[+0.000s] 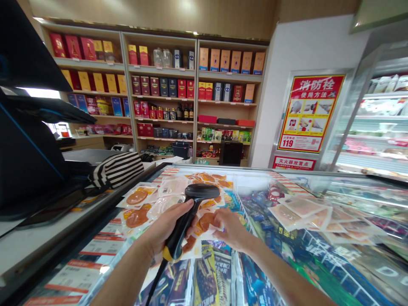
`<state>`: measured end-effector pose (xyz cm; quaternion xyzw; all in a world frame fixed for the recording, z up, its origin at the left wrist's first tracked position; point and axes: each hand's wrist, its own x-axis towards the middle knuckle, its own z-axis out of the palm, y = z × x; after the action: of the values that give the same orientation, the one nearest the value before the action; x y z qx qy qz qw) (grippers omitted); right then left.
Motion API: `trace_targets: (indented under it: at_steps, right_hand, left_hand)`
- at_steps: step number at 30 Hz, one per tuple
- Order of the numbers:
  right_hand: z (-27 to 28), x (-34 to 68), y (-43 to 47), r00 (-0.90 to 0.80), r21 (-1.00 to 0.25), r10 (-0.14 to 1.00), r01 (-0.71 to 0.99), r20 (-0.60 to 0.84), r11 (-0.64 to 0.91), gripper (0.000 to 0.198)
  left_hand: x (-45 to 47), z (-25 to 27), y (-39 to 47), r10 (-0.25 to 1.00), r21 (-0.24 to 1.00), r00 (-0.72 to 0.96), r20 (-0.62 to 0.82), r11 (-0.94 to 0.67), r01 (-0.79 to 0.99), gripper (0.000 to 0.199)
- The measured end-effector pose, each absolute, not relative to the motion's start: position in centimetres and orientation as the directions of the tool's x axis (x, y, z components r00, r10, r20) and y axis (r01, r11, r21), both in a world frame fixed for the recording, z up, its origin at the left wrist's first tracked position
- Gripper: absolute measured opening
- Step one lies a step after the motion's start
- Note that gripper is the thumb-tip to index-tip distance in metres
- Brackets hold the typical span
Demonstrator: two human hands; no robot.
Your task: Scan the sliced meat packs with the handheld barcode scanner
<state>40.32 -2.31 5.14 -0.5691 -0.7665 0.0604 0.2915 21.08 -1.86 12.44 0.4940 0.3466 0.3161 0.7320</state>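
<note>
My left hand (167,229) grips the handle of a black barcode scanner (191,212) with a yellow base and a cable that hangs down. The scanner head points at vacuum packs of meat lying on the glass lid of a chest freezer (306,259). My right hand (231,229) rests on one clear pack of orange-red meat (205,223), fingers pinching its edge just right of the scanner. More such packs (138,197) lie spread to the left and behind.
A counter (28,242) with a black monitor (22,127) and a striped bag (116,168) runs along the left. Shelves of boxed bottles (162,89) fill the back wall. A glass-door fridge (376,123) and a red fire poster (309,112) stand at the right.
</note>
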Motion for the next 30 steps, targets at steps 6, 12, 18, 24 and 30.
trace_targets:
  at_steps: [6,12,18,24,30]
  right_hand:
    - [6.2,45.1,-1.8,0.213,-0.776,0.894,0.598,0.394,0.2,0.015]
    - [6.2,49.0,-1.4,0.471,-0.976,0.856,0.15,0.213,0.161,0.02]
    - [5.9,49.8,-1.3,0.598,-0.983,0.787,0.009,0.15,0.181,0.024]
    - [6.1,49.7,-1.2,0.596,-0.978,0.788,-0.015,0.157,0.206,0.027]
    - [5.8,51.3,-1.1,0.612,-0.96,0.748,0.251,0.256,0.124,0.029]
  left_hand:
    - [21.5,12.4,-2.0,0.79,0.95,0.594,-0.153,0.282,-0.131,0.03]
    - [21.6,11.1,-1.8,0.741,0.948,0.651,-0.164,0.301,-0.105,0.028]
    - [22.3,10.8,-2.5,0.643,0.969,0.756,-0.124,0.243,-0.048,0.026]
    - [22.9,10.6,-3.1,0.604,0.976,0.789,-0.118,0.217,-0.019,0.023]
    - [22.7,10.8,-2.8,0.636,0.98,0.762,-0.121,0.2,-0.011,0.024]
